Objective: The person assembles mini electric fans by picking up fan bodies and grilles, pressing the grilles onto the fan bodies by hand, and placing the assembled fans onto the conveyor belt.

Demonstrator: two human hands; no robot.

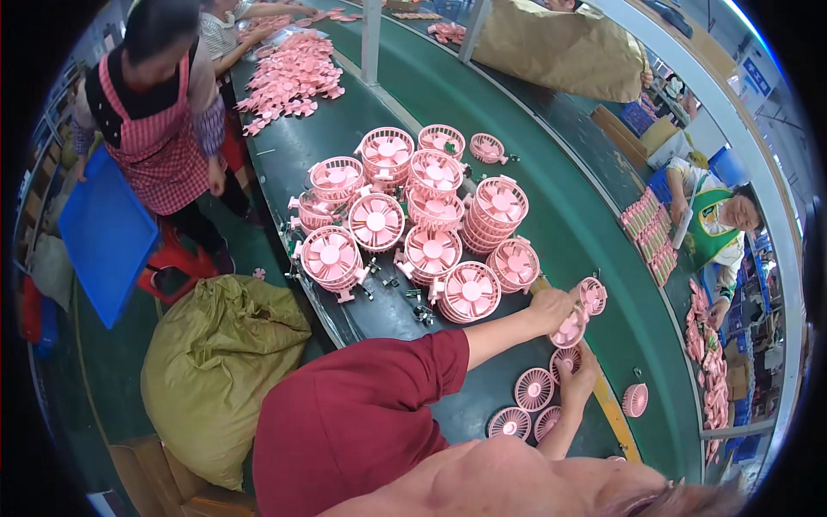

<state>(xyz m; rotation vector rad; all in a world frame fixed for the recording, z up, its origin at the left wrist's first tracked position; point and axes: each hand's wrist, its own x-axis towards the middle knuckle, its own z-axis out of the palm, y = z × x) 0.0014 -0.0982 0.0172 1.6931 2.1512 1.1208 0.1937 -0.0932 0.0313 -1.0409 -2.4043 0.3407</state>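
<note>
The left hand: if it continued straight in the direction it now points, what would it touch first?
The left hand holds a pink fan part and points right, across the green belt. First in that line is probably the small pink fan grille just beyond its fingers, though depth is unclear.

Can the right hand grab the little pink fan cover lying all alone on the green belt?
Probably yes. The right hand sits just left of the lone fan cover, with only the yellow stripe and bare green belt between them. It already pinches another pink grille, though.
</note>
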